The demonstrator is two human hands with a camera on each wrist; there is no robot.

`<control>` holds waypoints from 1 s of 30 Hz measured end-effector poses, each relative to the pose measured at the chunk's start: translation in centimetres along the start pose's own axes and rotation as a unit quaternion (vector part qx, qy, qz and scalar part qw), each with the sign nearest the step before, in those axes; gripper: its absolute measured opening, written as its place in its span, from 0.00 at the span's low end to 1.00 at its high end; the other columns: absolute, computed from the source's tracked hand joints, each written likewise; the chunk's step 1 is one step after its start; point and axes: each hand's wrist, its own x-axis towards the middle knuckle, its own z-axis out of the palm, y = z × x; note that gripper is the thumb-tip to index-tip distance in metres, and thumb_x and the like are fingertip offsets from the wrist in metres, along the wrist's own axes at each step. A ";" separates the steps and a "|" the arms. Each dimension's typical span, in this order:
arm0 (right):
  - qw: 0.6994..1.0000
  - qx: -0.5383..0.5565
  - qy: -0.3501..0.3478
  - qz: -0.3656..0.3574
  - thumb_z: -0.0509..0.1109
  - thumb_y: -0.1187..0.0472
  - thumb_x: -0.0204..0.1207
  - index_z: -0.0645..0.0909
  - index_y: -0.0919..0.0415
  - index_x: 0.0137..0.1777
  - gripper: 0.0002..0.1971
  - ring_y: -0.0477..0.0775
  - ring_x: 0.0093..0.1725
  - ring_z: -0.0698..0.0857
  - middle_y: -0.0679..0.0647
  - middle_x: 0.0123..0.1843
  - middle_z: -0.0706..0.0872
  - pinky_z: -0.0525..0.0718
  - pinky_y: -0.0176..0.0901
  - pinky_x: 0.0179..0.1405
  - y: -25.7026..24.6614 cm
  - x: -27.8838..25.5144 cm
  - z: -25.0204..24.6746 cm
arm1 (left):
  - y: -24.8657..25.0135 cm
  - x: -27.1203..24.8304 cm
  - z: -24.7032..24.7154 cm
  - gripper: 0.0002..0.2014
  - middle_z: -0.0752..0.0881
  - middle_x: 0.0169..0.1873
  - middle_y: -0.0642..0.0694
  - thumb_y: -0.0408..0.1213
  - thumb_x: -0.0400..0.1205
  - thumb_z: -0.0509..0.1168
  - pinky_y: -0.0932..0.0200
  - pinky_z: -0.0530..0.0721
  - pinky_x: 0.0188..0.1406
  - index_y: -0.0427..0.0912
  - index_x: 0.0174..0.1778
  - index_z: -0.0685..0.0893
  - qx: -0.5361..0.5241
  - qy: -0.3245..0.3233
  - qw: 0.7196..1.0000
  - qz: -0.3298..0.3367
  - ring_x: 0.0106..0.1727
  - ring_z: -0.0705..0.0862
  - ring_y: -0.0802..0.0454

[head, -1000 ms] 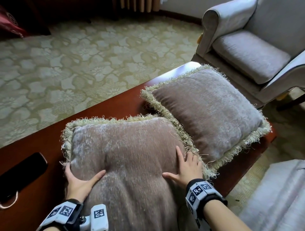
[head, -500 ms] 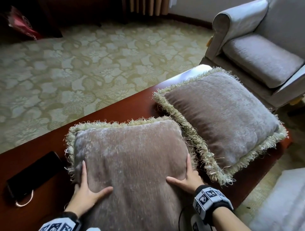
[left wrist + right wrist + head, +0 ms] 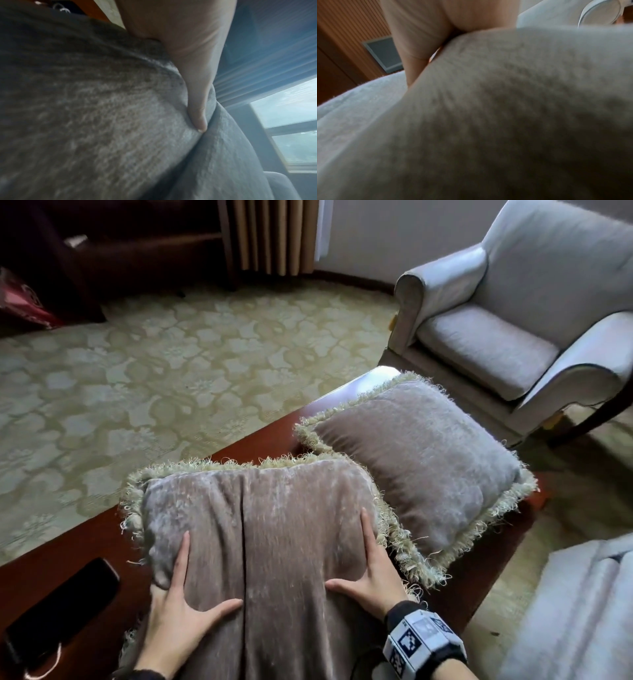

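Observation:
A taupe velvet cushion (image 3: 274, 525) with a pale fringe sits at the near edge of the dark wooden table (image 3: 267, 440). A deep vertical crease runs down its middle. My left hand (image 3: 178, 611) presses its left side, forefinger straight and thumb spread across the top. My right hand (image 3: 370, 580) presses the right side the same way. The remaining fingers are hidden behind the cushion's sides. In the left wrist view my thumb (image 3: 197, 108) digs into the cushion (image 3: 102, 108) at the fold. In the right wrist view the cushion (image 3: 505, 108) bulges under my hand (image 3: 419, 33).
A second matching cushion (image 3: 421, 460) lies on the table's far right end, touching the first. A black phone (image 3: 58, 611) with a cord lies at the table's left. A pale armchair (image 3: 496, 347) stands beyond, another pale seat (image 3: 575, 621) at lower right, and patterned carpet (image 3: 171, 371) to the left.
Both hands have squeezed inward and the near cushion has buckled into a vertical crease down its middle. My head has tilted up, showing more of the room.

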 end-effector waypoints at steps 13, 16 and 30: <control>0.951 0.050 0.305 0.022 0.86 0.49 0.52 0.25 0.31 0.74 0.72 0.52 0.80 0.62 0.53 0.83 0.58 0.59 0.43 0.79 -5.5 -12.4 -21.5 | 20.9 -6.5 -0.2 0.64 0.72 0.71 0.27 0.46 0.52 0.85 0.41 0.70 0.73 0.81 0.72 0.46 -0.089 -0.059 0.970 0.218 0.73 0.71 0.31; 0.926 0.049 0.374 0.026 0.87 0.50 0.52 0.25 0.25 0.71 0.71 0.50 0.82 0.58 0.47 0.85 0.51 0.56 0.43 0.80 -3.9 -17.0 -26.6 | 26.6 -9.1 2.6 0.64 0.67 0.72 0.27 0.52 0.50 0.83 0.37 0.69 0.74 0.86 0.69 0.44 -0.092 -0.107 0.946 0.292 0.74 0.70 0.30; 0.750 0.090 0.617 0.219 0.86 0.52 0.54 0.30 0.40 0.80 0.71 0.52 0.80 0.65 0.52 0.84 0.57 0.64 0.48 0.79 13.3 -41.7 -40.1 | 43.6 -30.6 26.7 0.63 0.68 0.65 0.29 0.43 0.54 0.85 0.45 0.69 0.73 0.67 0.79 0.52 -0.064 -0.297 0.806 0.507 0.71 0.70 0.32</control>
